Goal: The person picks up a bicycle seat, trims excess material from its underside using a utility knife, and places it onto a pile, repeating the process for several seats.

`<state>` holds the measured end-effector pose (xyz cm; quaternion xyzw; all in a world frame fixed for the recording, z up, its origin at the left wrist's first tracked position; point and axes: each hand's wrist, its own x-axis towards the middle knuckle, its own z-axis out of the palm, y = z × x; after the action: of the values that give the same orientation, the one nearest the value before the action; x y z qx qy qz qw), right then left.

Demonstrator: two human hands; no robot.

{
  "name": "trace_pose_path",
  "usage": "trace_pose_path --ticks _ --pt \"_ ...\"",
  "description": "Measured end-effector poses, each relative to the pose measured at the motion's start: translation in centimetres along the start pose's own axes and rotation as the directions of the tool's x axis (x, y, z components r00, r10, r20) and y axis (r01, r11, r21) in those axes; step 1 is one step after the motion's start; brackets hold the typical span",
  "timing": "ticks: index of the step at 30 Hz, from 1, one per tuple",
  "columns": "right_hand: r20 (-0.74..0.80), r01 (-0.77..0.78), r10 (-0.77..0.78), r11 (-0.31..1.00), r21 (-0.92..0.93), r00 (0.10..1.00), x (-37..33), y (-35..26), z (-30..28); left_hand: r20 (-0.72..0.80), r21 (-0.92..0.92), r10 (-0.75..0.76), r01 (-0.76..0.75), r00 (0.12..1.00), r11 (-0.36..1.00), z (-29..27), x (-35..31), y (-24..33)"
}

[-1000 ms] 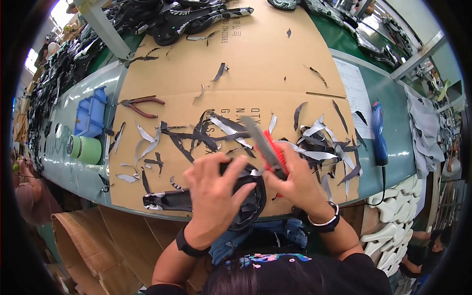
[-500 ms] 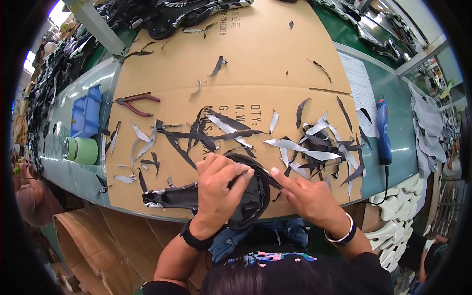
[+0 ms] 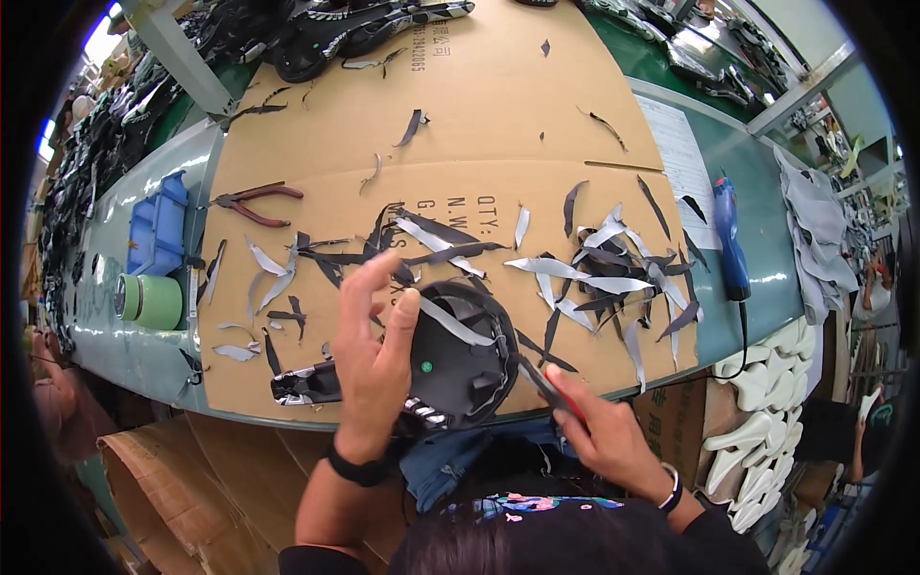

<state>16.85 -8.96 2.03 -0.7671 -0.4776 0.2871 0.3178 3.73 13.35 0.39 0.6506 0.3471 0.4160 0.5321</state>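
A black bicycle saddle (image 3: 436, 350) lies underside up at the near edge of the cardboard, its narrow nose toward the left. A green dot marks its dark base, and a loose grey strip (image 3: 458, 321) lies across its wide end. My left hand (image 3: 369, 359) is raised over the middle of the saddle, fingers apart, slightly blurred, hiding part of it. My right hand (image 3: 609, 436) grips a slim knife (image 3: 565, 398) with a red and dark handle; its tip is beside the saddle's right rim.
Black and grey offcuts (image 3: 613, 264) litter the cardboard (image 3: 498, 115). Red-handled pliers (image 3: 257, 203), a blue bin (image 3: 158, 225) and a green cup (image 3: 158, 302) stand at left. A blue corded tool (image 3: 731, 240) lies right. White saddle-shaped parts (image 3: 757, 431) are stacked below.
My left hand has let go of the saddle's rim and lifted open to the left. My right hand has drawn down and right, showing the knife. A grey strip now lies across the saddle.
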Motion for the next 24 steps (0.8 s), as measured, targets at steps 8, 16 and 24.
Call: trace_pose_path --ticks 8,16,24 --pt "0.297 0.103 -0.024 0.962 -0.254 0.954 7.2 -0.9 -2.0 0.516 0.271 -0.559 0.495 0.649 0.825 -5.3 2.6 0.4" --pt "0.062 0.173 -0.177 0.983 0.067 0.982 2.7 1.0 2.2 0.153 -0.080 -0.609 0.624 0.778 0.777 -3.0 -4.6 1.8" --pt "0.227 -0.186 0.132 0.954 0.235 0.965 -2.9 0.2 1.8 -0.194 0.133 -0.289 0.317 0.938 0.939 -0.2 -10.6 1.7"
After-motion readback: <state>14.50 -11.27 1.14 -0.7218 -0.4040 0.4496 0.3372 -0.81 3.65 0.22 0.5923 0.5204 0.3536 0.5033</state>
